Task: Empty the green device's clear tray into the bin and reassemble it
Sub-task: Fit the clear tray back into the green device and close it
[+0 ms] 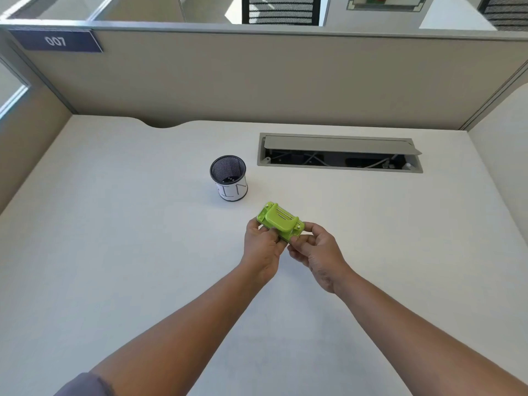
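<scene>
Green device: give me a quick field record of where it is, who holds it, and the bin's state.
device: green device, held just above the desk
left hand: grips its left end
right hand: grips its right end
clear tray: cannot tell
bin: upright, beyond and left of the device, small white bits inside

The bin (228, 178) stands on the surface (114, 252) — behind and left of the device (280, 221). The cable hatch (340, 152) lies behind and right — against the partition (257, 81).
</scene>
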A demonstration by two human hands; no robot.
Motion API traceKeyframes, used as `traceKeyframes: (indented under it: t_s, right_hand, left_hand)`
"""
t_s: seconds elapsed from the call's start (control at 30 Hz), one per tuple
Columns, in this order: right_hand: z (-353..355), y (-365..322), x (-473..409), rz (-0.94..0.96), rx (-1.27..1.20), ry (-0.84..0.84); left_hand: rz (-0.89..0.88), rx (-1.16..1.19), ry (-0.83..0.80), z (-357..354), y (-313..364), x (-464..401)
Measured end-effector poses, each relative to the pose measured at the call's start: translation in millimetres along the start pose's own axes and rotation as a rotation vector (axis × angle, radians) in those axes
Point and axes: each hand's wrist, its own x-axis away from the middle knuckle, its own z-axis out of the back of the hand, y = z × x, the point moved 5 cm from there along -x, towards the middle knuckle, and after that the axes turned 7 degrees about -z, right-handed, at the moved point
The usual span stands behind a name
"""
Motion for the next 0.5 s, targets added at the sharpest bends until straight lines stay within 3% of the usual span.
traceKeyframes:
  t_s: [0.3,0.5]
  right_hand:
    - [-1.1,-5.6,1.8,0.102,0.288,0.139]
    - [5.6,-6.5,-1.5,0.082,0.352,0.124]
  left_hand:
    - [-0.003,0.015,-0.03,0.1,-1.1,1.1]
    - [-0.023,-0.162,-0.086,8.2,5.3,-4.2]
